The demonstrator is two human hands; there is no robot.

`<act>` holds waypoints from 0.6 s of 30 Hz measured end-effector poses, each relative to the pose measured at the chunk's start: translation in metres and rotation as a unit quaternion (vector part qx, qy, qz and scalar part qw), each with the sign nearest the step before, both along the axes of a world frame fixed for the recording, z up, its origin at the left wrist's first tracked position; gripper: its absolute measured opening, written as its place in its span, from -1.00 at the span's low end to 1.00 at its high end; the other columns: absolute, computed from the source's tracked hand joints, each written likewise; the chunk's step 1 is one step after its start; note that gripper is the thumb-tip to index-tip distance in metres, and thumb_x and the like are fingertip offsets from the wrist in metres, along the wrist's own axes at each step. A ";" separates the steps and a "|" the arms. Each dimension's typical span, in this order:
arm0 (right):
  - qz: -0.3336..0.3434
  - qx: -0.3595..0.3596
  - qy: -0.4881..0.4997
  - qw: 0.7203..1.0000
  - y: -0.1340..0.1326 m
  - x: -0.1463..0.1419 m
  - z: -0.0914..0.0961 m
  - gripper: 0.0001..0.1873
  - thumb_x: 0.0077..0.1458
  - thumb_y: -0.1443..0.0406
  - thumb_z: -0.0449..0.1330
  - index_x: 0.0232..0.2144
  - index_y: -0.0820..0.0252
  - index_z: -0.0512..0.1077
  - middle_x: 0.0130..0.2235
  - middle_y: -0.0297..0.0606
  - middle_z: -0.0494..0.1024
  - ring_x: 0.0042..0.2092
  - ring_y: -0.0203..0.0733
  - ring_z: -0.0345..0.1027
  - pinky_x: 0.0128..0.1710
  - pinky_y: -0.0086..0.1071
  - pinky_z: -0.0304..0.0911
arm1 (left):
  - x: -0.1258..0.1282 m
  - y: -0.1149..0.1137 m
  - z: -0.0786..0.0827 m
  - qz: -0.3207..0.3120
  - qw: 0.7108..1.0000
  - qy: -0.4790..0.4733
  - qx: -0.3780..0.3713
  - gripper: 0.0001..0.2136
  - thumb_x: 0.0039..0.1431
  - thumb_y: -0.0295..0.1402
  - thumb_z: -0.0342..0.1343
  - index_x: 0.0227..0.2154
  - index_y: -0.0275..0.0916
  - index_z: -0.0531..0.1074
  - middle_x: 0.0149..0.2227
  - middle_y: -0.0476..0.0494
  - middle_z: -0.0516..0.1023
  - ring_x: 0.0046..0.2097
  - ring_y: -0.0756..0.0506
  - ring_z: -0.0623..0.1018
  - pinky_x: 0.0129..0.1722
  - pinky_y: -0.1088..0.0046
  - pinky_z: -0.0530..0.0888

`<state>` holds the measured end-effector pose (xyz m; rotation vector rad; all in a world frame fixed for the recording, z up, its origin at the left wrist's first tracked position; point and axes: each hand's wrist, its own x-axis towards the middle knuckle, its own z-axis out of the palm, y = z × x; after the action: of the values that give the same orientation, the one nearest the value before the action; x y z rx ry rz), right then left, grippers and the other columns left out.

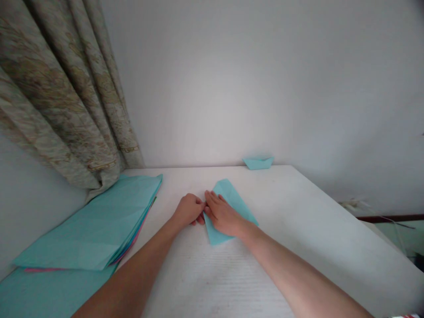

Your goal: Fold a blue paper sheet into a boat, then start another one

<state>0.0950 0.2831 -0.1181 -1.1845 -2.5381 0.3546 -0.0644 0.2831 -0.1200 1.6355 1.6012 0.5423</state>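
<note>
A folded light-blue paper sheet lies on the white table, in the middle. My right hand lies flat on it, fingers stretched out and pressing it down. My left hand is curled at the paper's left edge, its fingertips pinched against that edge right beside the right hand's fingers. A finished light-blue paper boat stands at the table's far edge against the wall.
A stack of light-blue paper sheets, with pink and other colours showing at its edges, lies on the left of the table. A patterned curtain hangs at the left. The table's right edge drops off toward the floor.
</note>
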 end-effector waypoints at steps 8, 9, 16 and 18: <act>0.022 -0.028 -0.069 0.997 0.000 -0.009 -0.008 -0.38 0.12 0.37 -0.17 0.22 0.53 -0.05 0.27 0.05 -0.05 0.29 -0.08 -0.24 0.24 -0.16 -0.19 | -0.013 0.006 -0.005 -0.025 0.969 0.151 0.194 -0.78 0.03 -0.24 0.08 -0.30 -0.17 0.53 -0.38 -0.09 0.56 -0.34 -0.08 0.50 -0.33 0.47 0.31; 0.019 -0.021 -0.075 0.997 0.003 -0.006 -0.008 -0.39 0.14 0.35 -0.18 0.22 0.50 -0.03 0.27 0.02 -0.05 0.29 -0.07 -0.23 0.24 -0.14 -0.19 | -0.014 0.007 -0.006 -0.039 0.969 0.151 0.193 -0.79 0.04 -0.25 0.08 -0.29 -0.15 0.53 -0.36 -0.09 0.56 -0.31 -0.08 0.50 -0.31 0.47 0.31; -0.048 -0.002 -0.112 0.993 0.012 0.003 -0.009 -0.38 0.21 0.17 -0.21 0.22 0.45 0.01 0.28 -0.01 -0.07 0.29 0.05 -0.22 0.20 -0.02 -0.17 | -0.009 0.004 -0.006 -0.070 0.957 0.146 0.242 -0.83 0.05 -0.36 0.06 -0.34 -0.17 0.55 -0.30 -0.11 0.53 -0.23 -0.11 0.48 -0.19 0.38 0.34; -0.067 0.004 -0.101 0.993 0.002 -0.004 -0.012 -0.37 0.21 0.16 -0.21 0.22 0.46 0.02 0.27 0.01 -0.04 0.28 0.07 -0.20 0.20 -0.03 -0.16 | -0.007 0.004 -0.006 -0.112 0.945 0.116 0.283 -0.83 0.03 -0.46 0.03 -0.43 -0.20 0.53 -0.21 -0.13 0.53 -0.11 -0.13 0.44 -0.06 0.36 0.32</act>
<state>0.0914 0.2848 -0.1303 -1.4469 -2.6054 0.1997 -0.0714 0.2868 -0.1263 2.3528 1.4698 0.7582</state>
